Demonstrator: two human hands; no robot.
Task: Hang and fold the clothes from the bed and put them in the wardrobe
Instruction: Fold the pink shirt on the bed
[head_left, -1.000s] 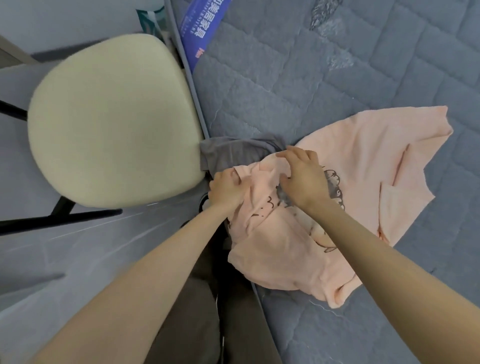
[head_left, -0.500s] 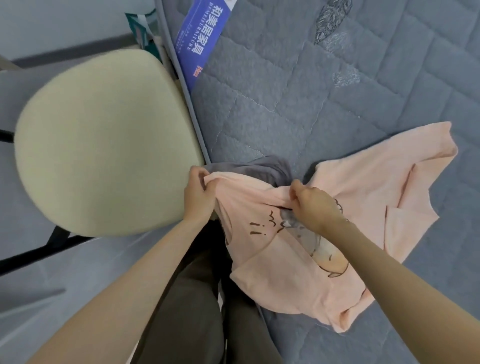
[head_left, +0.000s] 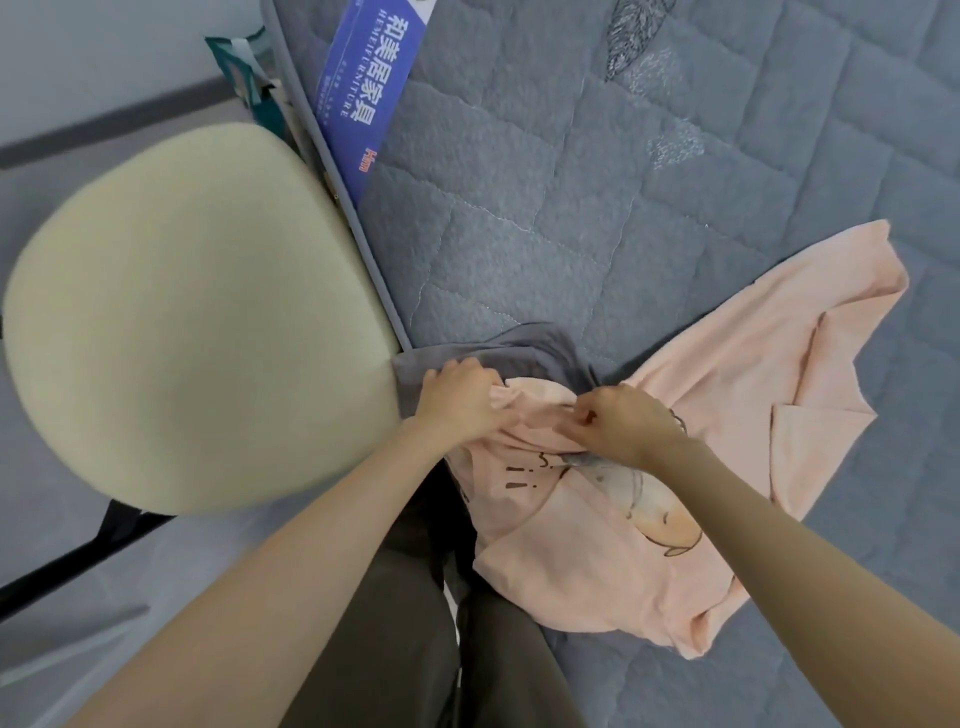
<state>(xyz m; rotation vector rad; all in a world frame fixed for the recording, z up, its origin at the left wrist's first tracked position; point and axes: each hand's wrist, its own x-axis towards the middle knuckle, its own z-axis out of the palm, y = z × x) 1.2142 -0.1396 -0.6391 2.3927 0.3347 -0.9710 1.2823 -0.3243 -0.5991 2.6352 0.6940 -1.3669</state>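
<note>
Now our left hand and right hand both clutch bunched folds of the pink T-shirt, which lies crumpled at the near edge of the quilted mattress, partly over a grey garment. Near the mattress's edge we read a blue label, "和美居家具" over "HEMEIFURNITURE", beside a cream chair.

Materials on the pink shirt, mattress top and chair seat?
The pink shirt looks like soft knit fabric, likely cotton jersey: matte, drapes and creases, printed cartoon.
The mattress top: quilted grey textile, stitched squares, slightly fuzzy.
The chair seat: cream, smooth, matte; padded upholstery or moulded plastic, cannot tell.
</note>
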